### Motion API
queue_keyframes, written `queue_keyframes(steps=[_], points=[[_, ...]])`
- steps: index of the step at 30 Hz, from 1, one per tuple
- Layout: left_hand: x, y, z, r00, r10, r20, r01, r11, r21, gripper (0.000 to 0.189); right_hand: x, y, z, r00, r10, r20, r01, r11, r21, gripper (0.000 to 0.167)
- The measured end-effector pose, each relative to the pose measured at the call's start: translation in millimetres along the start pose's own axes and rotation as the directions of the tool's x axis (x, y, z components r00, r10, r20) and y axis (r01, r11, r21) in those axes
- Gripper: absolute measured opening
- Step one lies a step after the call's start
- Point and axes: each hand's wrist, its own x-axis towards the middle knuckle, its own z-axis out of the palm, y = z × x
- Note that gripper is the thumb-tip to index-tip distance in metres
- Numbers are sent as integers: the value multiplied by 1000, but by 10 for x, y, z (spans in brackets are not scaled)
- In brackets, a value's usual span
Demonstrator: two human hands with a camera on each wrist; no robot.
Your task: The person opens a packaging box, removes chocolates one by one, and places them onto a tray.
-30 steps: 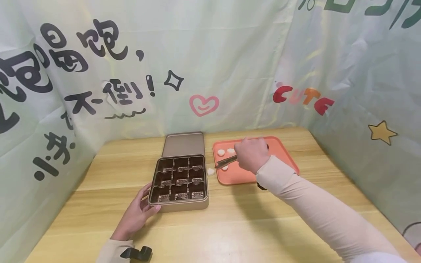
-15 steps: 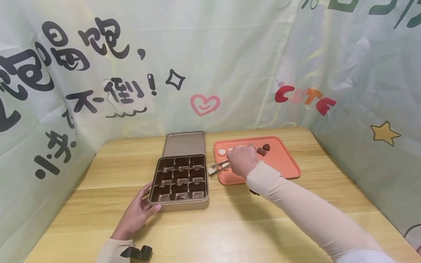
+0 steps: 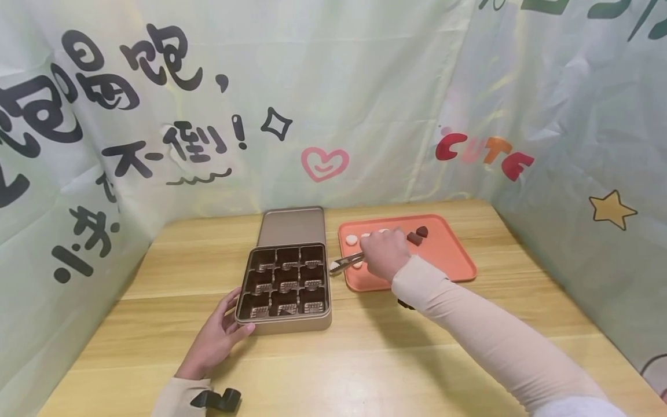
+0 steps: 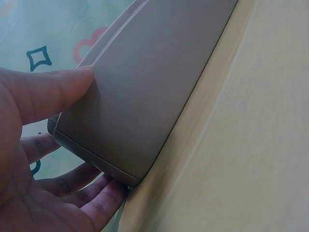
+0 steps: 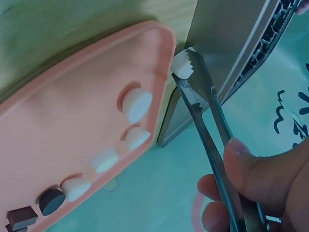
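Note:
My left hand [image 3: 215, 336] holds the near left corner of a bronze metal tin [image 3: 292, 328], thumb on its front wall and fingers round the left side. Its dark insert of square compartments holds nothing. My right hand [image 3: 387, 252] grips metal serrated tongs [image 5: 212, 130] between thumb and fingers, reaching over the tray. The tong tips are at a small white chocolate-like piece [image 5: 182, 64], which lies on the table between tin and tray. In the right wrist view the toothed tips sit either side of its edge.
The coral tray [image 3: 445, 263] on the right bears several white pieces [image 5: 137, 104] and some dark brown chocolate pieces [image 3: 415, 238], partly hidden by my right hand. The tin's lid [image 3: 292, 227] lies behind the tin. Printed cloth walls [image 3: 375, 116] stand behind and beside the table.
My right hand moved left from over the tray, uncovering the dark pieces. The tongs opened around the loose white piece, then narrowed onto it. My left hand stayed on the tin.

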Motion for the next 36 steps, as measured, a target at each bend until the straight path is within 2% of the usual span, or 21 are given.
queue_keyframes(steps=[8,17,26,36], points=[[-8,34,-2,1000,-2,4,2,1000,-17,89,8,78,-89,1000,20,-11,-20,1000,19,26],[-13,41,4,1000,7,5,-7,1000,-18,89,-3,256,-182,992,99,75,-107,988,110,21],[-14,49,11,1000,11,4,-11,1000,-25,88,-96,545,-85,979,149,141,-173,969,177,15],[-24,67,8,1000,0,4,0,1000,-9,89,-206,782,26,971,177,163,-210,953,217,16]])
